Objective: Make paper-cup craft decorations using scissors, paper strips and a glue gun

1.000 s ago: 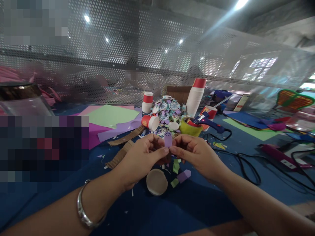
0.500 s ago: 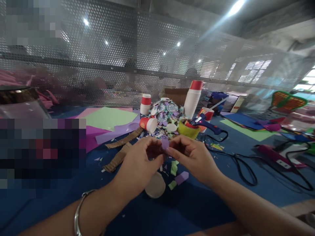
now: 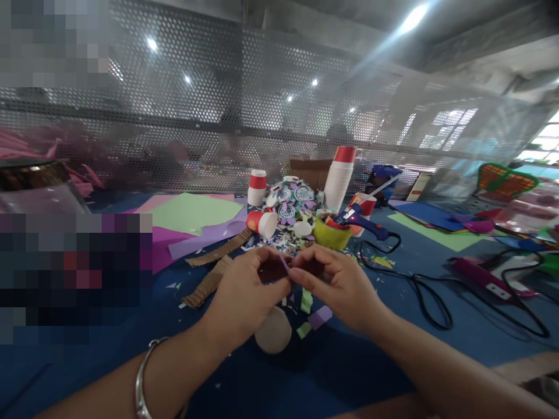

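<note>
Between my fingertips is a small purple paper piece (image 3: 284, 262), seen nearly edge-on. My left hand (image 3: 248, 291) pinches it from the left, and my right hand (image 3: 334, 285) grips it from the other side, fingertips close together. Just below my hands lies a round cardboard disc (image 3: 273, 331) on the blue table. Beside the disc are a purple paper tab (image 3: 320, 317) and green paper scraps (image 3: 304, 330). Beyond my fingers, paper clippings (image 3: 290, 237) spread in front of a pile of decorated paper discs (image 3: 288, 201).
A hot glue gun (image 3: 364, 221) rests on a yellow-green bowl (image 3: 332, 234), its black cord trailing right. Stacked paper cups (image 3: 338, 180) stand behind; another cup (image 3: 262, 224) lies tipped. Corrugated strips (image 3: 209, 282) and coloured sheets (image 3: 196, 212) lie left. A magenta glue gun (image 3: 484, 276) is right.
The purple paper piece has turned from showing its flat face to nearly edge-on. My fingertips have drawn slightly closer together.
</note>
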`<state>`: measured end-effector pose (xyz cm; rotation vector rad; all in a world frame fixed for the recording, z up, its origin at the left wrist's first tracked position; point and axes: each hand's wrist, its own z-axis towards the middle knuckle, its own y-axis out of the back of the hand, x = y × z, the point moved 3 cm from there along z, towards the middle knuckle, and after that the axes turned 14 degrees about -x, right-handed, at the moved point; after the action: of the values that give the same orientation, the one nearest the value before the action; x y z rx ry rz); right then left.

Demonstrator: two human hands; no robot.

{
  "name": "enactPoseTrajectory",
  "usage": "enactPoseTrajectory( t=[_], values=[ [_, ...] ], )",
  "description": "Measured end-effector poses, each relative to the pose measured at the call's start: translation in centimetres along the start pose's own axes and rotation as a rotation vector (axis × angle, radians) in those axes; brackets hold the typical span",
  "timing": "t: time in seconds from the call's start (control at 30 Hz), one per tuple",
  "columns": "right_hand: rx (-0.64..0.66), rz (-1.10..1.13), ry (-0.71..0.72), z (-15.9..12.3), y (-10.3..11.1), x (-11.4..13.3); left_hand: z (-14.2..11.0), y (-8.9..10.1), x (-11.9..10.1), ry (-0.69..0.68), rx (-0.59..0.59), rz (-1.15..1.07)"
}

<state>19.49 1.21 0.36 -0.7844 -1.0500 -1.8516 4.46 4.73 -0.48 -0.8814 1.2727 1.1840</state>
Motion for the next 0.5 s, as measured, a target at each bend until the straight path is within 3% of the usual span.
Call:
enactPoseTrajectory(
  t=[0.1,0.2,0.3,0.37,0.5],
  values=[
    [-0.060,-0.024,-0.017,0.7,1.5,-0.1,0.3,0.5,-0.1,-0.018,-0.047,0.013],
    [-0.176,-0.159,0.037,2.3,4.6,-0.7,0.7,0.9,0.0,-0.029,-0.097,0.033],
    [-0.356,-0.431,0.137,4.2,8.4,-2.2,0.9,1.0,0.2,0.007,-0.105,-0.016],
    [-0.470,-0.746,0.230,5.1,10.4,-3.5,1.0,1.0,0.3,0.037,-0.089,-0.066],
    [-0.468,-0.989,0.196,5.6,11.9,-7.0,1.1,1.0,0.3,0.047,-0.070,-0.136]
  ],
)
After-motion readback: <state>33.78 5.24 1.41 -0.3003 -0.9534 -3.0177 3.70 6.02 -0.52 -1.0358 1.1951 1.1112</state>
